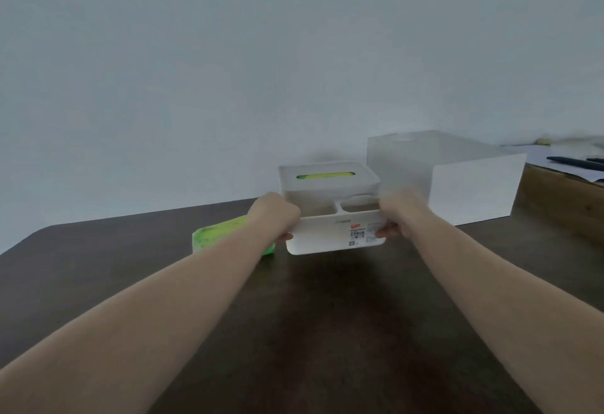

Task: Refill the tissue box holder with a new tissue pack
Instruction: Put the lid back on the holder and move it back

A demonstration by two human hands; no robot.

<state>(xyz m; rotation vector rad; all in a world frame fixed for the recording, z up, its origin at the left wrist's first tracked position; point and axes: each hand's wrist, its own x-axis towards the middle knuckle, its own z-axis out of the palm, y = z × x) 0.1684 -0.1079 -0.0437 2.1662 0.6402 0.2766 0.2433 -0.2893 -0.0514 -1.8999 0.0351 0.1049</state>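
The white tissue box holder stands on the dark table, tilted with its labelled underside toward me. Its lid has a slot showing yellow-green inside. In front of the lid are open compartments. My left hand grips the holder's left end and my right hand grips its right end. A green tissue pack lies on the table just left of the holder, partly hidden by my left forearm.
A translucent white box stands to the right of the holder. Papers and dark pens lie on a lighter wooden surface at the far right. The dark table runs to a pale wall behind.
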